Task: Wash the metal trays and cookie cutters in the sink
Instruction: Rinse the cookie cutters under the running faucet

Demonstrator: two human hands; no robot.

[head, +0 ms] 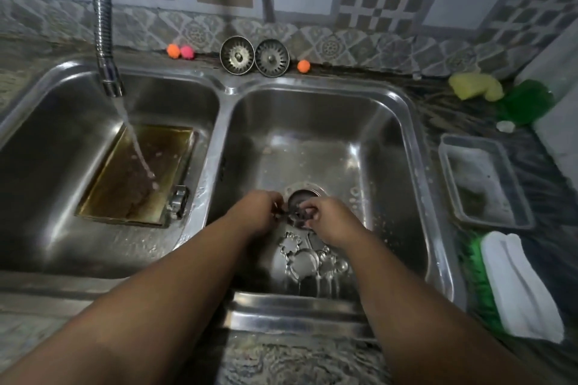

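Both of my hands are low in the right sink basin, just in front of the drain. My left hand and my right hand pinch a small metal cookie cutter between them. Several more cookie cutters lie on the basin floor under my right wrist. A stained, brownish metal tray sits in the left basin, with water from the flexible tap running onto it. Another metal tray stands on the counter to the right.
Two drain strainers and small orange and pink balls line the ledge behind the sink. A yellow sponge and green scrubber lie at the back right. A folded white cloth on a green brush lies at the right front.
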